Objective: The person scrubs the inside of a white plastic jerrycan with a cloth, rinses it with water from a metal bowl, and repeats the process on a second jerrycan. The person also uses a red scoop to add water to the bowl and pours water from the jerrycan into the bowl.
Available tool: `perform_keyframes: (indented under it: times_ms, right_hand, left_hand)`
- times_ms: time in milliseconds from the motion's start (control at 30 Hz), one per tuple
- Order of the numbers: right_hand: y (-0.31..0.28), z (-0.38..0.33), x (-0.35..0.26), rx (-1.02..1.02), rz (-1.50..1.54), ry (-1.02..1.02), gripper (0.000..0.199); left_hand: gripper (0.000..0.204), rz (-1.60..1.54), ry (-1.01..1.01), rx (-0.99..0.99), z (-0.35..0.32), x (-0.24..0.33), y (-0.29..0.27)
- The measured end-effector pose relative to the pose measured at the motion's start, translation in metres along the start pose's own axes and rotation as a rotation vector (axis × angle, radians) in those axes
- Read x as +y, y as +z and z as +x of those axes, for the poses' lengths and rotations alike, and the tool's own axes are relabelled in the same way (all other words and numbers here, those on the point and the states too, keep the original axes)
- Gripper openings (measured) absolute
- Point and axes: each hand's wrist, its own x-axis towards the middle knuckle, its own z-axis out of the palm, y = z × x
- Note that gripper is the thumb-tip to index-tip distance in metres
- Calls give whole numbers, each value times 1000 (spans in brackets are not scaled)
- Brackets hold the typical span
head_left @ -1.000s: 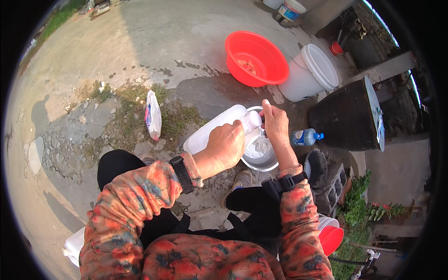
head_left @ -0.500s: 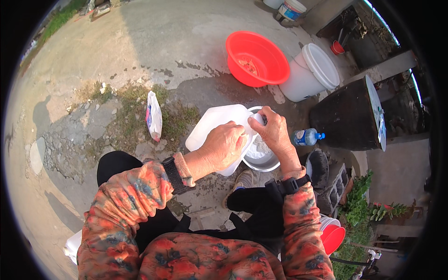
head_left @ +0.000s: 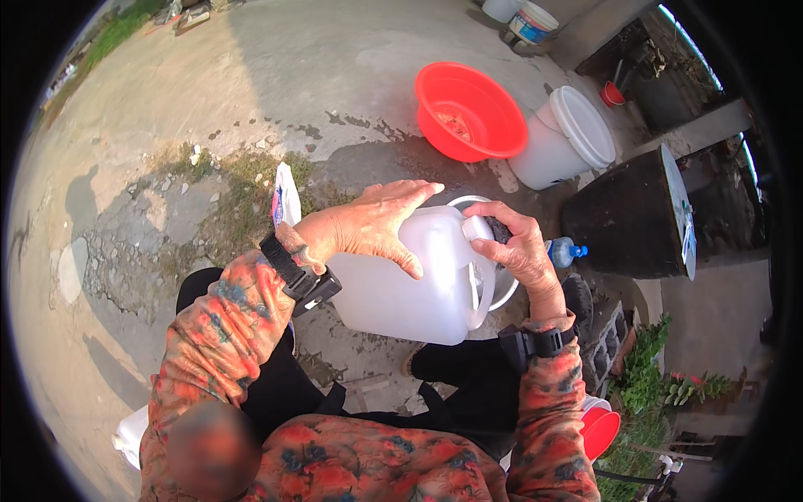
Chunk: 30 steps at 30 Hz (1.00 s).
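A translucent white plastic jug (head_left: 393,293) lies tilted in front of me, its handle side to the right. My left hand (head_left: 368,226) is over its upper left part, thumb and fingers spread. The thumb lies against or just above the jug; I cannot tell which. My right hand (head_left: 520,249) pinches the jug's white cap (head_left: 477,228) between thumb and forefinger. Behind the jug, a metal basin (head_left: 507,293) shows only its right side and top rim. Something dark grey shows beside the cap, partly hidden by my right fingers.
Beyond the jug stand a red basin (head_left: 468,105), a white lidded bucket (head_left: 556,138) and a large black barrel (head_left: 619,222). A blue-capped bottle (head_left: 562,253) is right of my right hand. A white bag (head_left: 286,197) stands on the left. A hollow block (head_left: 604,343) lies right.
My left hand has opened and moved up and left off the jug's top. The jug has swung lower and turned, covering more of the basin. My right hand has shifted right and down.
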Motion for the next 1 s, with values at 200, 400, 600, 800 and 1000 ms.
perform_keyframes:
  times_ms: [200,400,600,800,1000]
  right_hand:
    - [3,1,2,-103,187,79,42]
    - [8,1,6,-103,217,104,40]
    - [9,-1,0,-113,93,53,43]
    - [6,-1,8,-86,162,14,38]
    - [7,-1,8,256,190,-24,26]
  left_hand:
    - [130,-264,-95,-166,0,4,14]
    - [132,-218,-32,-164,0,1,28]
    - [141,-465,-138,-260,-14,-5,33]
    - [136,-464,-114,-144,-19,0,44]
    - [126,-293,-229,-95,-15,11,35]
